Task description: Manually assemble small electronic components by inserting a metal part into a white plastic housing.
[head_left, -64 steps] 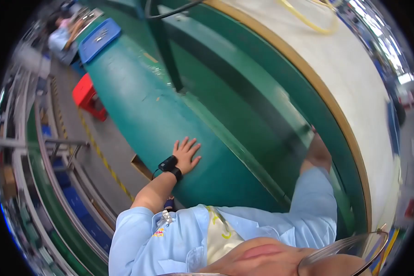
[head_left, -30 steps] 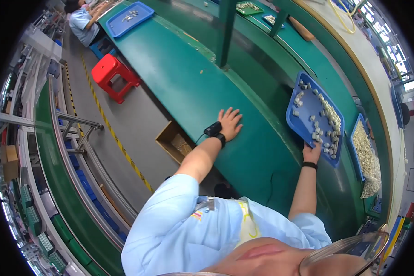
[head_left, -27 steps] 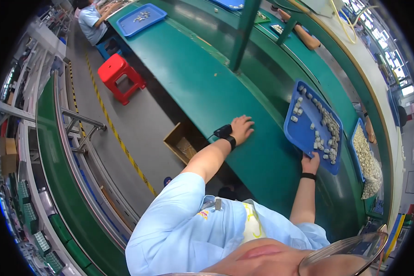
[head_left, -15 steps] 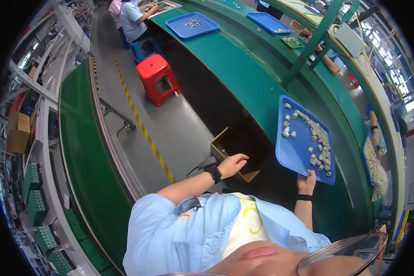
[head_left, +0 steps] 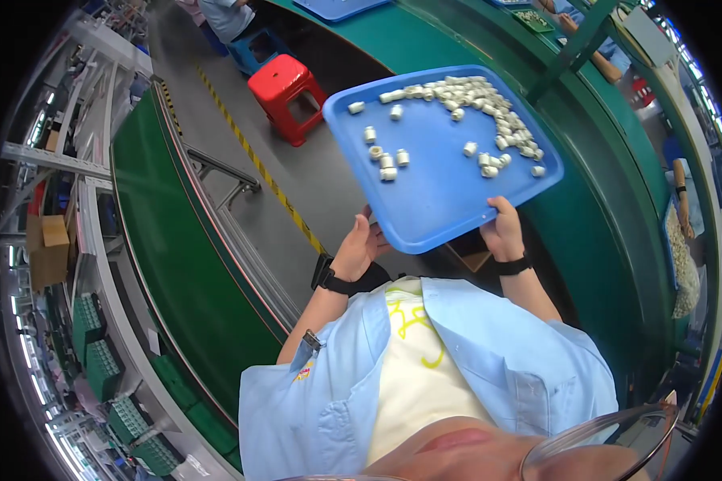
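A blue rectangular tray is held up in front of my chest, tilted. Small white cylindrical parts crowd its far and right edges, and several more lie scattered at the left. My right hand grips the near rim, thumb on top and fingers hidden underneath. Beside the tray's near left corner is my left hand, its thumb and fingers apart. Some of its fingertips pass behind the tray edge, so I cannot tell how firmly they touch it.
A green conveyor curves along the right, and another green belt runs at the left. On the floor stands a red stool beside yellow-black tape. A co-worker's arm reaches over a tray of parts at the far right.
The tray has risen off the green conveyor and swung left in front of me, carried by my right hand. My left hand has moved to the tray's near left corner.
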A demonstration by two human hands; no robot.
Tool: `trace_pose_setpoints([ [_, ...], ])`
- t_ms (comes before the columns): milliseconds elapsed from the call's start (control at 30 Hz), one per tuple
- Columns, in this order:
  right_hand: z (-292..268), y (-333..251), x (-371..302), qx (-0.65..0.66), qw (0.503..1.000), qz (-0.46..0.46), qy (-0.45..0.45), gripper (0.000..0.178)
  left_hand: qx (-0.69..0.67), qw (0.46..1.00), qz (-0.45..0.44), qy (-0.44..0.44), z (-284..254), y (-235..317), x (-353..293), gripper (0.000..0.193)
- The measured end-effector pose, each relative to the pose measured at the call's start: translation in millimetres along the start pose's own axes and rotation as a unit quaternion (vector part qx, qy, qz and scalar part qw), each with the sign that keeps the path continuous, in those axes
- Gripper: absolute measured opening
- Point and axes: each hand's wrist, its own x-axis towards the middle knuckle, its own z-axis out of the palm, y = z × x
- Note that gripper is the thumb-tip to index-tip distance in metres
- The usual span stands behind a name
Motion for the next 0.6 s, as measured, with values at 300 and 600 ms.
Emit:
trace_pose_setpoints([
  [300, 177.7, 172.9, 115.8, -0.095, 0.992, 0.042, -0.068, 0.032, 0.026, 0.991, 0.092, 0.094, -172.8, 159.0, 35.6, 0.037],
  [600, 451.1, 250.4, 339.9, -0.079, 0.987, 0.085, -0.113, 0.038, 0.076, 0.989, 0.066, 0.107, -296.2, 453.3, 189.9, 0.042],
])
